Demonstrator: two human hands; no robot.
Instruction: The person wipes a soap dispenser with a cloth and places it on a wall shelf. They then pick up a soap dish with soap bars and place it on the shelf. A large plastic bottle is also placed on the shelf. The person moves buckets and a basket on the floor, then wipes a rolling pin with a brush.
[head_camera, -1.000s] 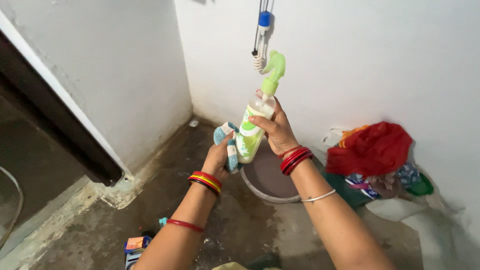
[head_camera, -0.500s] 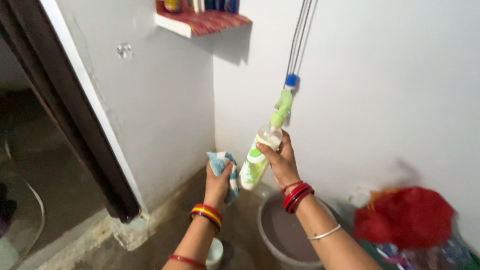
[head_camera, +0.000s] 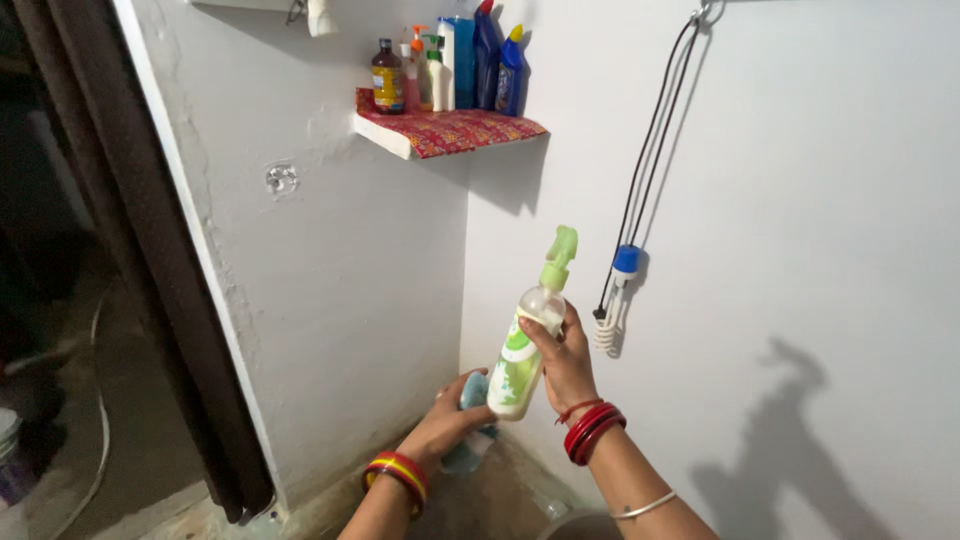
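Note:
My right hand (head_camera: 563, 365) grips a clear spray bottle (head_camera: 527, 340) with a green label and a light green trigger head, held upright and slightly tilted in front of the room's corner. My left hand (head_camera: 447, 422) is just below and left of the bottle's base, closed around a blue and white cloth (head_camera: 470, 428) that is partly hidden by the fingers. Both wrists carry red and yellow bangles.
A corner shelf (head_camera: 440, 135) with a red patterned cover stands high up, holding several bottles (head_camera: 455, 65). An immersion heater rod (head_camera: 613, 305) with a blue cap hangs by its cable on the right wall. A dark door frame (head_camera: 150, 270) runs down the left.
The view has tilted upward, bringing the shelf into sight and dropping the floor, bucket and clothes pile out. The cloth hand sits lower against the bottle's base; the bottle stays in my right hand.

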